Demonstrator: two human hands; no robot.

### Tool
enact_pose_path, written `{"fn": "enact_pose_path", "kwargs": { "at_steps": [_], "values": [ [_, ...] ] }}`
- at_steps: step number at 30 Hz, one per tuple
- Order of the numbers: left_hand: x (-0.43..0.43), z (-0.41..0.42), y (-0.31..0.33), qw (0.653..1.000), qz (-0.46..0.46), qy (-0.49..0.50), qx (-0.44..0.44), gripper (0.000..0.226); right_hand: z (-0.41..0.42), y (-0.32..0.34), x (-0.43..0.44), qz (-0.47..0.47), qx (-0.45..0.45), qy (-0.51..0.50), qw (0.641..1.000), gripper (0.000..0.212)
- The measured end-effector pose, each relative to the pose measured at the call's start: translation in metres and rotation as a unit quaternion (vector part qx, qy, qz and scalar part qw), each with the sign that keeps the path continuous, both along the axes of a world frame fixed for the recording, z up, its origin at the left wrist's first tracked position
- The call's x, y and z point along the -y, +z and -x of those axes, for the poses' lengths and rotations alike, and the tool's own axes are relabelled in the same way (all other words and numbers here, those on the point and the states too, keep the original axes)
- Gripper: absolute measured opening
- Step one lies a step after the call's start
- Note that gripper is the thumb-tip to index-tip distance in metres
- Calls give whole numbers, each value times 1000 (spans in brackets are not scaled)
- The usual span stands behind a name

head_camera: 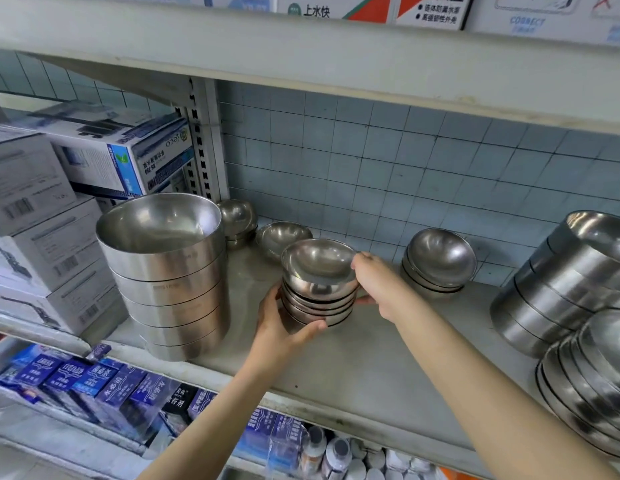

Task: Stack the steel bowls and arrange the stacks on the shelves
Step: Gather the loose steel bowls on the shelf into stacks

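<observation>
Flanking held bowls (pixel 319 292) stand a tall stack (pixel 170 282) and low stack (pixel 438 266).

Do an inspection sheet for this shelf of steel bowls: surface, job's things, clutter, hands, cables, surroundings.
Surface: grey shelf, stained.
Job's things: small bowl stack held in both hands; tall stack left; tilted stack behind right; large stacks far right; loose bowl at back.
Clutter: nothing seen.
Hands: left hand grips small bowl stack low; right hand holds its rim.
Cables: nothing seen.
Surroundings: tiled wall; boxes left; blue packets below.
</observation>
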State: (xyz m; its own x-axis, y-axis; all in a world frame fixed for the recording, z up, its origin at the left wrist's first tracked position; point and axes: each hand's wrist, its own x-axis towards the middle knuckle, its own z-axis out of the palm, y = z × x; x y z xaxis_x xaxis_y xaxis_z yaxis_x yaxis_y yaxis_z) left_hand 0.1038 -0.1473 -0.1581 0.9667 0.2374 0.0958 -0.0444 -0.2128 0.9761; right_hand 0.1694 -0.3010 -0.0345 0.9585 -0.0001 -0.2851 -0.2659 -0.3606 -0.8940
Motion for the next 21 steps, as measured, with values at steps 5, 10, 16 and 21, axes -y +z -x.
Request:
{"fn": "enact_pose_path", "kwargs": {
  "at_steps": [5,10,16,21],
  "values": [
    [-2,2,3,1000,8,-11,0,100,-2,-11,-2,-24,-31,-20,999,19],
    [-6,-1,8,999,12,-33,-22,88,1,-13,4,-115,-84,-23,989,23],
    [20,-8,16,996,1,-84,-43,58,2,-15,39,-112,-88,-73,987,23],
    [34,-18,21,985,72,-143,-59,38,1,-15,75,-112,-93,-102,984,20]
  ]
}}
